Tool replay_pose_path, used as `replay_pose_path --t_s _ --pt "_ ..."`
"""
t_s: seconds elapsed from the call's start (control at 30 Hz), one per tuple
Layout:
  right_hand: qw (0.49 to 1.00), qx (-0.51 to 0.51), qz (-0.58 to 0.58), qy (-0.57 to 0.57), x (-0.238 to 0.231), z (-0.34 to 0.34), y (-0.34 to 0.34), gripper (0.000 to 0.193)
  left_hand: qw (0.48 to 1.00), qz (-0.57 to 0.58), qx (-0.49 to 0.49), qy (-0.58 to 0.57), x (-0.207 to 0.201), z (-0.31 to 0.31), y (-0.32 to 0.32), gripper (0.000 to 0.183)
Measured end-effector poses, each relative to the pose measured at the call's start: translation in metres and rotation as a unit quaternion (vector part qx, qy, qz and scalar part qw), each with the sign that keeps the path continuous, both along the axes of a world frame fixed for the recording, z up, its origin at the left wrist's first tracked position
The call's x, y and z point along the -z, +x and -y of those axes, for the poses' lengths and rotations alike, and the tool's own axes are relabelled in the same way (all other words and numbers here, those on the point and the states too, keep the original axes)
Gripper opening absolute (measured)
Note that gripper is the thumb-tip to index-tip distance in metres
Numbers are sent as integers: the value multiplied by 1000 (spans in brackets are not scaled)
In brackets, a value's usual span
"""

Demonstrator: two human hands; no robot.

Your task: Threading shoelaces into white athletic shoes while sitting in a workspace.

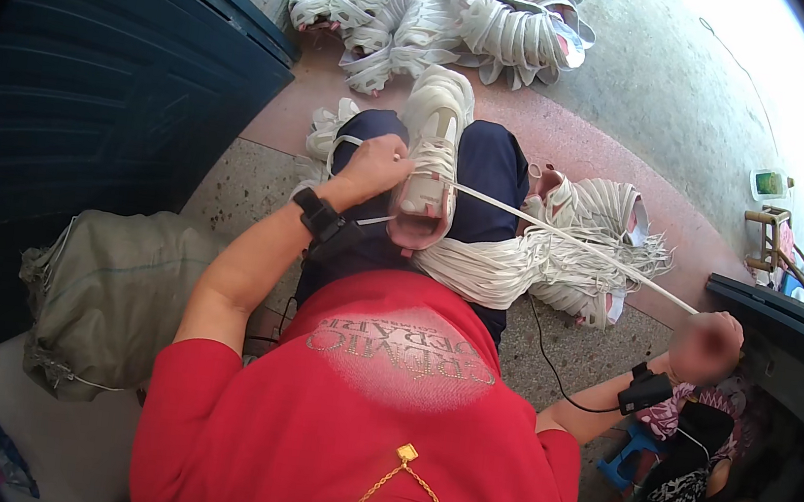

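A white and cream sneaker [426,189] with a pink lining rests between my knees, its toe pointing away from me. A white shoelace [572,239] stretches taut from its eyelets far out to the right. At that lace's end my right hand [708,347] is closed on it; part of the hand is blurred. My left hand [375,167] is closed against the sneaker's left side, fingertips pinched near the eyelets. What lies in that pinch is too small to make out. Beside my right thigh lies a thick bundle of white laces [484,268].
Strung-together white shoe uppers [516,31] are heaped on the floor ahead, with more uppers [600,209] at right. A dark blue door [115,70] and a stuffed grey-green sack [125,289] stand at left. At far right are a small wooden stool [771,234] and another person [703,484].
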State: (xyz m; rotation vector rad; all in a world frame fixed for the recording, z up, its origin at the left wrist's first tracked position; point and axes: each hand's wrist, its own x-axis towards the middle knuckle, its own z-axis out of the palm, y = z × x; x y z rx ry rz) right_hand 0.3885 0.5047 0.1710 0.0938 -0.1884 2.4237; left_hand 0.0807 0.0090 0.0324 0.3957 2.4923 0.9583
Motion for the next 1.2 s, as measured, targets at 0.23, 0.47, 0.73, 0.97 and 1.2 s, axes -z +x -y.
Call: replay_pose_path --t_s 0.23,0.47,0.73,0.97,1.2 --pt "965 17 234 113 70 -26 5 21 875 246 -224 352 -114 165 -151 13" --pt "784 -57 509 351 134 74 -89 30 835 72 -304 452 -166 266 -190 15" --pt "596 -128 426 668 154 253 -203 28 978 149 -76 129 -22 32 -80 18" --pt "299 -191 425 833 125 271 -210 40 980 171 93 -43 -7 -8 -39 21" --pt "354 -165 388 835 115 274 -194 29 997 -24 49 -61 -5 -18 -2 27"
